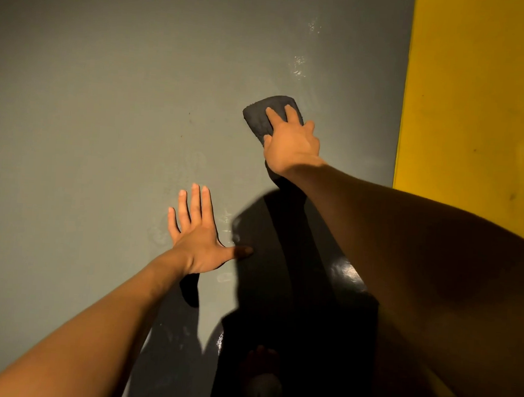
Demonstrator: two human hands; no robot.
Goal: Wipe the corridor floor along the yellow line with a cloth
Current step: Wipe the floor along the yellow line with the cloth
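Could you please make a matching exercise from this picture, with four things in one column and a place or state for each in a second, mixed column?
Things:
1. cloth
2. left hand
3. right hand
4. yellow line

Places or states:
a. flat on the bare floor, fingers spread
b. along the right edge of the grey floor
c. presses on the cloth
d. dark, under the right hand

Pairs: 1-d, 2-a, 3-c, 4-b

Dark grey cloth point(261, 117) matt and nubbly, grey floor point(106, 94) smooth, faintly glossy, yellow line point(465, 104) flat matt paint
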